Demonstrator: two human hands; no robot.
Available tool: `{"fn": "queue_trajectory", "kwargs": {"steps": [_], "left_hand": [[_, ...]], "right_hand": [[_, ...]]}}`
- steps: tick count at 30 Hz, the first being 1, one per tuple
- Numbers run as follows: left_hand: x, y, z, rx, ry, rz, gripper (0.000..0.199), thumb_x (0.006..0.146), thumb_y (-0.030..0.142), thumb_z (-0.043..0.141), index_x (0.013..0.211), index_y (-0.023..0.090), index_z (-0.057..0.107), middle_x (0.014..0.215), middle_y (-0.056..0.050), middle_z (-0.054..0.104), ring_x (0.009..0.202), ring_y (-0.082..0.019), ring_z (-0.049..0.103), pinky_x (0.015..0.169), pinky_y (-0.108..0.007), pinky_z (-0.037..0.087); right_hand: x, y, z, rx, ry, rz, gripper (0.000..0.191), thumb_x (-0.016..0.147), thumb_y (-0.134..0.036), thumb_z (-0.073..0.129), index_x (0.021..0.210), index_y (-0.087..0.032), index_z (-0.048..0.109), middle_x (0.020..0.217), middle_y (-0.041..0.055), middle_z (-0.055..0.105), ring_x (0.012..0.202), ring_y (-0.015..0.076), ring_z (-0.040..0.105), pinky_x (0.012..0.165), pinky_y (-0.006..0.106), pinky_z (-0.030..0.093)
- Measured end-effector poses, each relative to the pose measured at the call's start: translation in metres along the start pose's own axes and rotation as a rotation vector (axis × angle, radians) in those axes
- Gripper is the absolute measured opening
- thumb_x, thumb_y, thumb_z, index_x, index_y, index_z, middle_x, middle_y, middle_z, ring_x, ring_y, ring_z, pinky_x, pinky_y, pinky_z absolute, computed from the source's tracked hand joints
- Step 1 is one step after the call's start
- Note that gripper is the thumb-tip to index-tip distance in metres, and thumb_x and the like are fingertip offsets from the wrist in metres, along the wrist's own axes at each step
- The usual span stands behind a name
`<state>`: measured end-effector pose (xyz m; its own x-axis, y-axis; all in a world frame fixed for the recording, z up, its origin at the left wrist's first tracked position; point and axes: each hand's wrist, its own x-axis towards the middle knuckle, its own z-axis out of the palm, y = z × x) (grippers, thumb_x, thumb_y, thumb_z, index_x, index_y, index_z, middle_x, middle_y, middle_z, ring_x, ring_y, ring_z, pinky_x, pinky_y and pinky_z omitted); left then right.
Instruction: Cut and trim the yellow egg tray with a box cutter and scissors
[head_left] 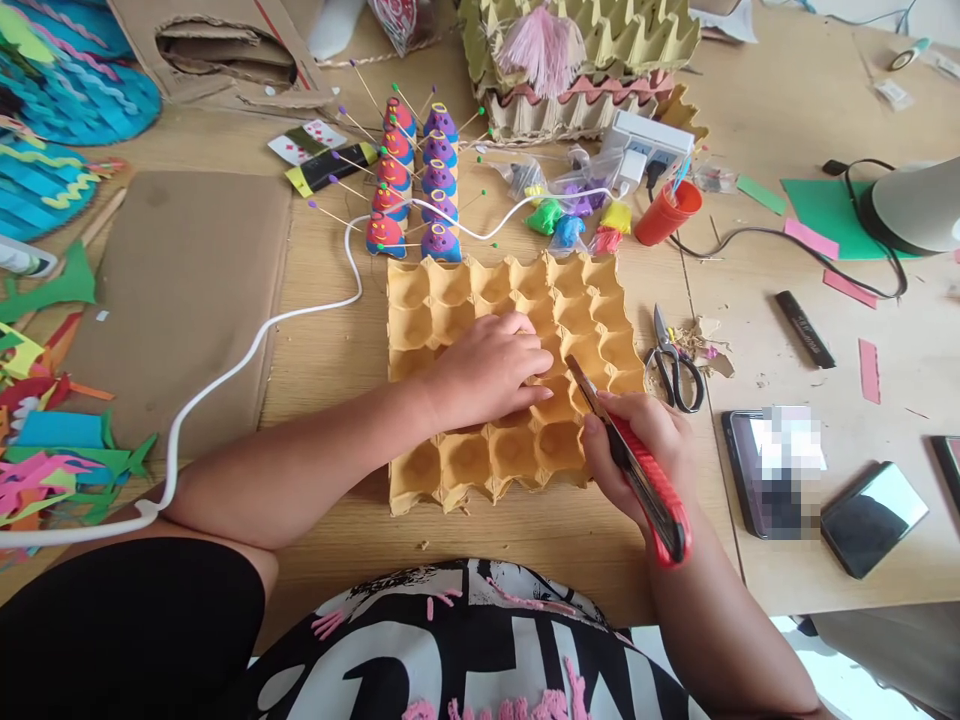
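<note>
A yellow-orange cardboard egg tray (559,440) lies on the table in front of me, its cups facing up. My left hand (499,365) rests palm down on its middle, fingers apart and bent slightly over the cups, with the thumb nearer me. In my right hand (652,440) is a red utility knife (645,480), gripped by the handle. Its blade points away from me and to the left, over the right part of the tray. Whether the blade touches the cardboard I cannot tell.
Scissors (675,365) lie right of the tray beside scraps. Behind it stand painted egg-cup figures (439,180), a white cable (300,310), coloured clay packets (570,230) and a red cup (667,212). Stacked egg trays (585,115) are farther back. Phones (874,520) lie right, a cardboard sheet (195,290) left.
</note>
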<state>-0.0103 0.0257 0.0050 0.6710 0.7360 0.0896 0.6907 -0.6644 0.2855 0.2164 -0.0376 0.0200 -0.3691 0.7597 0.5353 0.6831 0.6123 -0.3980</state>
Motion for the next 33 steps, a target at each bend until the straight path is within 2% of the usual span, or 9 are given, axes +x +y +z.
{"fn": "queue_trajectory", "kwargs": {"steps": [4, 8, 14, 20, 26, 29, 33], "left_hand": [[-0.0006, 0.0002, -0.0008, 0.002, 0.004, 0.002, 0.031, 0.098, 0.045, 0.074, 0.084, 0.018, 0.067, 0.095, -0.007, 0.072, 0.115, -0.031, 0.059, 0.09, -0.041, 0.046], [0.0004, 0.0008, -0.0003, -0.008, -0.016, -0.009, 0.031, 0.097, 0.045, 0.076, 0.085, 0.018, 0.068, 0.096, -0.007, 0.072, 0.119, -0.032, 0.059, 0.095, -0.043, 0.046], [-0.0007, 0.0002, -0.0003, 0.007, -0.007, -0.002, 0.03, 0.099, 0.044, 0.074, 0.086, 0.019, 0.068, 0.095, -0.006, 0.071, 0.118, -0.031, 0.06, 0.091, -0.042, 0.046], [-0.0005, 0.0001, -0.0003, 0.002, -0.014, -0.003, 0.031, 0.098, 0.045, 0.074, 0.085, 0.018, 0.067, 0.095, -0.006, 0.071, 0.118, -0.031, 0.059, 0.095, -0.043, 0.046], [-0.0014, -0.0006, 0.0005, 0.009, 0.025, 0.016, 0.029, 0.099, 0.044, 0.074, 0.085, 0.019, 0.067, 0.095, -0.006, 0.072, 0.114, -0.029, 0.058, 0.09, -0.04, 0.044], [-0.001, -0.0007, 0.0012, 0.006, 0.02, 0.011, 0.03, 0.098, 0.045, 0.075, 0.085, 0.019, 0.067, 0.095, -0.006, 0.072, 0.115, -0.03, 0.058, 0.091, -0.04, 0.044], [-0.001, -0.0007, 0.0013, 0.0, 0.023, 0.013, 0.03, 0.097, 0.044, 0.076, 0.084, 0.019, 0.066, 0.094, -0.006, 0.072, 0.115, -0.029, 0.058, 0.091, -0.04, 0.044]], "right_hand": [[0.0006, 0.001, 0.0024, 0.011, -0.03, 0.028, 0.014, 0.091, -0.022, 0.069, 0.102, -0.023, 0.059, 0.076, 0.0, 0.071, 0.06, 0.0149, 0.064, 0.057, 0.028, 0.05], [-0.0008, -0.003, -0.0033, -0.004, -0.008, -0.002, 0.015, 0.089, -0.02, 0.07, 0.099, -0.024, 0.06, 0.075, -0.0012, 0.07, 0.056, 0.0145, 0.06, 0.055, 0.03, 0.049], [-0.0006, -0.0024, -0.0017, 0.036, -0.039, 0.136, 0.012, 0.093, -0.024, 0.068, 0.101, -0.025, 0.06, 0.082, 0.0005, 0.075, 0.061, 0.0154, 0.066, 0.056, 0.029, 0.05], [0.0, -0.0008, -0.0024, -0.009, -0.028, 0.045, 0.011, 0.089, -0.023, 0.069, 0.097, -0.023, 0.061, 0.076, 0.0, 0.073, 0.056, 0.0145, 0.063, 0.056, 0.028, 0.049], [0.0003, 0.0007, 0.0013, -0.008, -0.048, 0.083, 0.011, 0.094, -0.027, 0.067, 0.102, -0.024, 0.06, 0.08, 0.0011, 0.075, 0.061, 0.0163, 0.068, 0.058, 0.029, 0.053], [0.0001, -0.0013, -0.0024, 0.001, -0.041, 0.051, 0.012, 0.092, -0.024, 0.069, 0.099, -0.024, 0.06, 0.079, 0.0006, 0.074, 0.059, 0.0148, 0.066, 0.057, 0.028, 0.051], [-0.0004, -0.0015, -0.0022, 0.007, -0.024, 0.086, 0.011, 0.092, -0.024, 0.068, 0.098, -0.025, 0.059, 0.074, -0.0009, 0.07, 0.057, 0.0154, 0.064, 0.056, 0.029, 0.05]]}}
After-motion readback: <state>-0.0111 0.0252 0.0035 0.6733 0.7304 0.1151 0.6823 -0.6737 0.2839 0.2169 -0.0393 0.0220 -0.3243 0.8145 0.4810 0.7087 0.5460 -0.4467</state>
